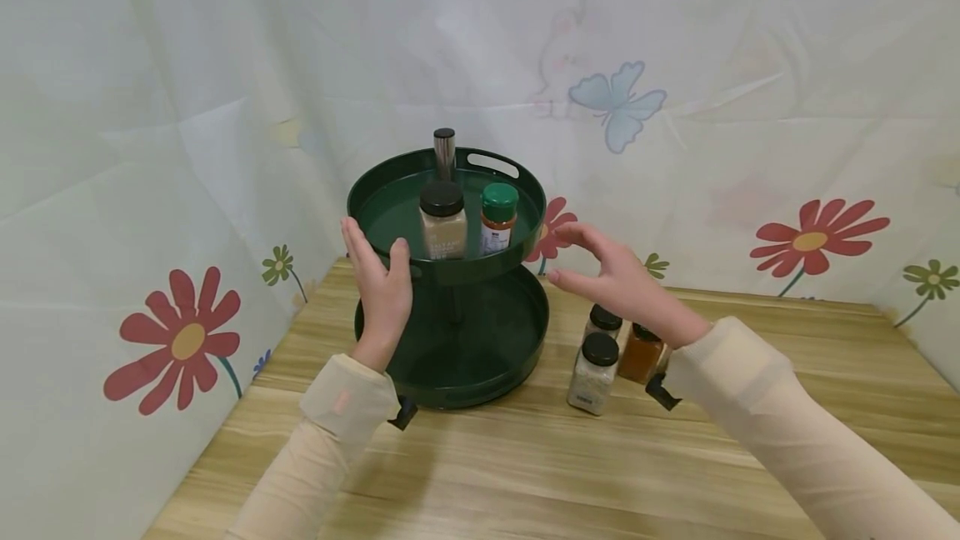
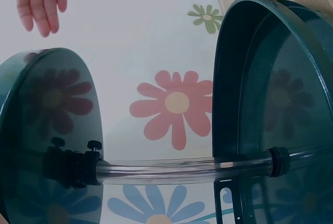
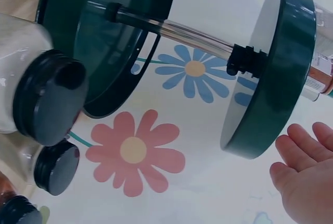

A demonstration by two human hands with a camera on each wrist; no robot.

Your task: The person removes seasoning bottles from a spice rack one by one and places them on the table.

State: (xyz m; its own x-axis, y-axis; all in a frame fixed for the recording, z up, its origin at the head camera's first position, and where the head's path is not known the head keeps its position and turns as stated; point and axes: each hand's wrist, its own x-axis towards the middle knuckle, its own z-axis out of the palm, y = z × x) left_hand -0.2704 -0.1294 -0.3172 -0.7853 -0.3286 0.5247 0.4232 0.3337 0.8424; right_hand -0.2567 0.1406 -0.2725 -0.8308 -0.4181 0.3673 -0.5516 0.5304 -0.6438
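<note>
A dark green two-tier round rack stands on the table, its upper tray (image 1: 480,272) above a lower tray (image 1: 480,395). At the left side of the upper tray is my left hand (image 1: 384,294), fingers straight and thumb apart; the right wrist view shows it at the rim. My right hand (image 1: 626,277) hovers beyond the right side, fingers loosely bent, nothing held, apart from the tray. On the upper tray are a black-lidded jar (image 1: 444,232) of beige powder and a green-capped spice bottle (image 1: 498,219). A metal post (image 3: 195,37) joins the tiers.
Right of the rack, below my right hand, three black-lidded jars stand on the wooden table (image 1: 525,473): a pale one (image 1: 591,382) in front, another (image 1: 603,321) behind it, and an orange-brown one (image 1: 641,355). A flower-printed white curtain (image 1: 750,107) hangs behind.
</note>
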